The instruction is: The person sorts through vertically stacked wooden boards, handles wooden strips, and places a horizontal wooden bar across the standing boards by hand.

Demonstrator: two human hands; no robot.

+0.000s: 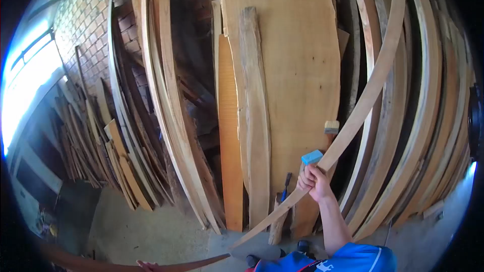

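A long pale wooden strip [365, 103] crosses the view at a slant, from the upper right down to the floor. My right hand [313, 181] is closed around its lower part. A light blue block [312, 157] sits right above those fingers; whether they grip it too, I cannot tell. Just beyond, a flat brush [331, 127] with pale bristles points up, its handle partly hidden by the strip. At the bottom edge, a few fingers of my left hand [146, 265] curl over a dark brown board [201, 261]; most of that hand is out of view.
A wide slab [297, 55] leans upright ahead, with a narrower bark-edged board [254, 106] against it. A blue-handled tool [286, 186] stands by a short wood piece [277, 224]. Many boards lean left and right along the brick wall [93, 0]. Concrete floor [146, 236] lies below.
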